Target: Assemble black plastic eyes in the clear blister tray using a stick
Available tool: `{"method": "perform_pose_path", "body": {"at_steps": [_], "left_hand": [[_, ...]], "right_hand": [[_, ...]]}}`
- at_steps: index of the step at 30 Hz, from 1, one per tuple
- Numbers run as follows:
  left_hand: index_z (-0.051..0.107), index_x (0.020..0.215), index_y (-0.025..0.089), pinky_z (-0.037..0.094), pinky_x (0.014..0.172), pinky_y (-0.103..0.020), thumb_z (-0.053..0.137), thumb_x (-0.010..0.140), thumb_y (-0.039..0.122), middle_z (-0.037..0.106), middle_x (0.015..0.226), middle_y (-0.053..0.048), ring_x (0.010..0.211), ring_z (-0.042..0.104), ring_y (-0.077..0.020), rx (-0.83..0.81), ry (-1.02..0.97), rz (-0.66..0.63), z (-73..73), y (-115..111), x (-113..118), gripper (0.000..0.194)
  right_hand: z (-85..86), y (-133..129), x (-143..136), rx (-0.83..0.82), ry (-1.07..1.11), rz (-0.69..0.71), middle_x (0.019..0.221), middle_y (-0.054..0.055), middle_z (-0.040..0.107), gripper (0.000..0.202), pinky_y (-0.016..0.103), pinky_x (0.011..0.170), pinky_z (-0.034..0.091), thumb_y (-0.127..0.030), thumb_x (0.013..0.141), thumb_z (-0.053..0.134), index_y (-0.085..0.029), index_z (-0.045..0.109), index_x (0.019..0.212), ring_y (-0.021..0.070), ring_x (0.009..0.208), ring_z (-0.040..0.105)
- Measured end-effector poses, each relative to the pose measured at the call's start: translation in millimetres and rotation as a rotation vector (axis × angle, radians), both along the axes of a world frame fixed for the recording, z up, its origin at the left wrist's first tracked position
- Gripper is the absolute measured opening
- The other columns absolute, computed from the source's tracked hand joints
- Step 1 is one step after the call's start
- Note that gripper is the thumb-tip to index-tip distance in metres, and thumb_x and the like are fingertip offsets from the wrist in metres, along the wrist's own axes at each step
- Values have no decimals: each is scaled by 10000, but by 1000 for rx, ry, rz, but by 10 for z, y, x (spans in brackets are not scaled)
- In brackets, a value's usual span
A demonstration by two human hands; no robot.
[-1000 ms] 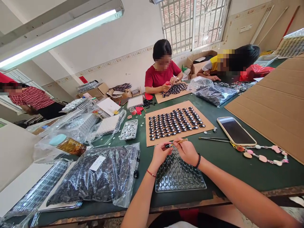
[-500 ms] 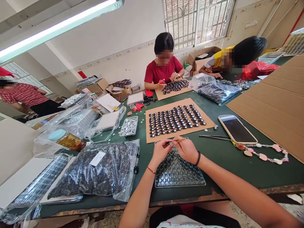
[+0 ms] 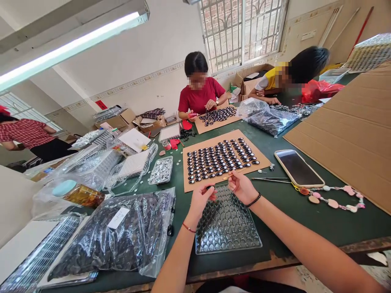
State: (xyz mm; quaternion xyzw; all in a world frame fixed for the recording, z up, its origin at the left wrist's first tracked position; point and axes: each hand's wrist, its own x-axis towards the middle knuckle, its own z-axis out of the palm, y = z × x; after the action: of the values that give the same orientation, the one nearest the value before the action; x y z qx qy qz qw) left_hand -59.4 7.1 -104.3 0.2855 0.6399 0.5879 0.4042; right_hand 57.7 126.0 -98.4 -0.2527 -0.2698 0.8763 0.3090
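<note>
My left hand (image 3: 202, 200) is closed in a pinch, a small black piece (image 3: 210, 186) partly showing at its fingertips. In my right hand (image 3: 242, 188) is a thin wooden stick (image 3: 226, 178), its light tip pointing left past the fingers. Both hands hover over the back part of a clear plastic tray (image 3: 229, 232) with rows of round wells. Just beyond them lies a cardboard sheet (image 3: 187, 188) bearing rows of black oval pieces (image 3: 218, 159) with white centres. The hands are apart from each other.
A bulging bag of black pieces (image 3: 122, 240) lies left of the tray, near a tub of white pieces (image 3: 161, 170). Tweezers (image 3: 270, 179), a phone (image 3: 299, 167) and a bead strap (image 3: 332, 202) lie right. Across the table, a person in red (image 3: 201, 97) works at another cardboard sheet.
My hands have drawn apart; the right one moved the stick away from the left fingertips. The view has shifted slightly, showing more of the clear tray.
</note>
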Motion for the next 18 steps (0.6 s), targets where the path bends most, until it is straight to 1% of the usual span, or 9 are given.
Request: {"method": "perform_pose_path", "body": {"at_steps": [2, 4, 7, 8, 9, 12, 14, 16, 18], "left_hand": [[586, 944, 131, 493, 567, -245, 604, 689, 417, 647, 727, -51, 572, 588, -116, 4, -28, 1, 27, 94, -100, 383], [569, 958, 131, 489, 563, -240, 574, 713, 416, 640, 730, -49, 564, 586, -111, -2, 51, -19, 70, 298, -255, 376], [538, 984, 132, 483, 560, -245, 502, 771, 365, 640, 749, -58, 567, 586, -113, -90, 391, -17, 163, 825, -573, 318], [548, 955, 131, 482, 576, -245, 475, 787, 347, 644, 773, -66, 594, 593, -117, -148, 543, -5, 196, 1040, -689, 283], [568, 911, 131, 478, 602, -247, 481, 782, 321, 645, 794, -72, 630, 597, -124, -169, 613, 9, 224, 1260, -802, 246], [611, 766, 139, 447, 708, -257, 547, 721, 238, 645, 828, -68, 744, 590, -150, -206, 759, 36, 267, 1865, -1074, 126], [616, 726, 152, 422, 747, -265, 571, 687, 204, 645, 846, -62, 799, 577, -168, -237, 834, 52, 251, 2177, -1172, 79], [615, 714, 166, 410, 752, -274, 575, 677, 203, 647, 848, -56, 820, 571, -180, -279, 880, 61, 204, 2407, -1208, 66], [613, 694, 179, 403, 755, -281, 584, 671, 219, 651, 837, -47, 832, 568, -188, -327, 900, 62, 145, 2563, -1203, 54]], "right_hand": [[27, 8, 2, -20, 22, -43, 486, -60, 463, 215, 175, 352, 272, -353, 711, 571, -162, 481, 672, 32, 308, 329], [32, -34, -8, 27, 18, -60, 487, -56, 487, 277, 174, 339, 263, -409, 666, 612, -162, 486, 679, 37, 301, 345], [14, -128, -42, 104, -10, -47, 490, -52, 506, 394, 167, 321, 245, -502, 591, 653, -159, 485, 689, 37, 291, 352], [9, -150, -52, 123, -17, -38, 489, -51, 507, 418, 166, 318, 242, -526, 583, 651, -158, 484, 690, 36, 289, 352], [8, -163, -61, 137, -20, -33, 486, -51, 506, 433, 164, 315, 240, -543, 583, 645, -156, 482, 690, 35, 288, 351], [26, -144, -66, 155, -16, -52, 486, -49, 504, 445, 161, 316, 237, -560, 597, 626, -151, 479, 692, 30, 291, 349], [48, -104, -61, 151, -11, -75, 485, -49, 501, 449, 159, 314, 224, -566, 601, 618, -150, 477, 690, 26, 290, 343], [61, -70, -62, 148, -13, -88, 481, -50, 496, 457, 158, 311, 213, -580, 605, 607, -149, 476, 686, 23, 288, 338], [54, -60, -76, 144, -20, -87, 476, -51, 490, 471, 158, 310, 207, -599, 610, 591, -149, 476, 687, 22, 284, 333]]}}
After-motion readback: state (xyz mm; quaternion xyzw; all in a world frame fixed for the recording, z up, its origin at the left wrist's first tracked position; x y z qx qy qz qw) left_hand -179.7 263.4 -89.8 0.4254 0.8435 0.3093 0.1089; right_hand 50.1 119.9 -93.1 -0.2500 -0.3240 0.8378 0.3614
